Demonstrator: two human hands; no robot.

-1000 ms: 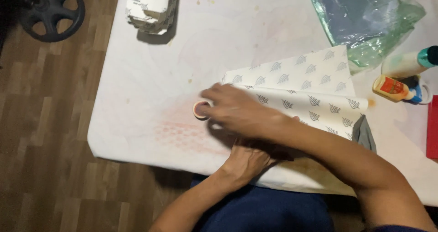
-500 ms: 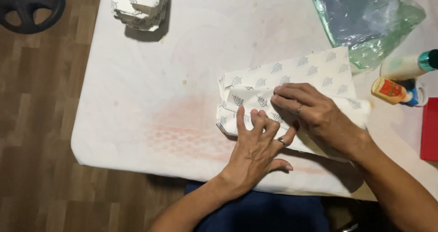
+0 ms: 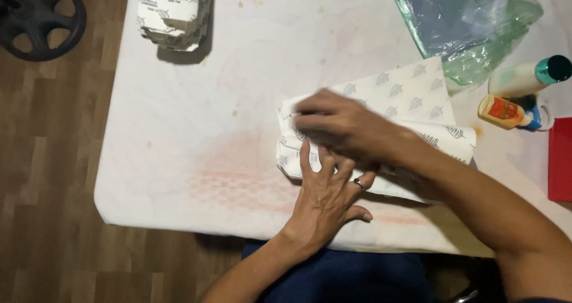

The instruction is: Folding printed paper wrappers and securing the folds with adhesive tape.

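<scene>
Paper (image 3: 417, 94) lies folded near the table's (image 3: 179, 130) front edge, both hands flat on it — left hand (image 3: 325, 190) splayed, fingers apart, right hand (image 3: 339, 124) pressing, gripping nothing. Uneven pressure could skew the crease — or slide the sheet.

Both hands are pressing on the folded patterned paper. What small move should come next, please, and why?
Probably slide the right hand along the fold toward the paper's left edge, to crease it flat. The left hand already pins the near edge of the patterned paper with spread fingers, and the right hand, blurred, lies flat across the folded end, so the sheet looks held firm enough for pressing.
</scene>
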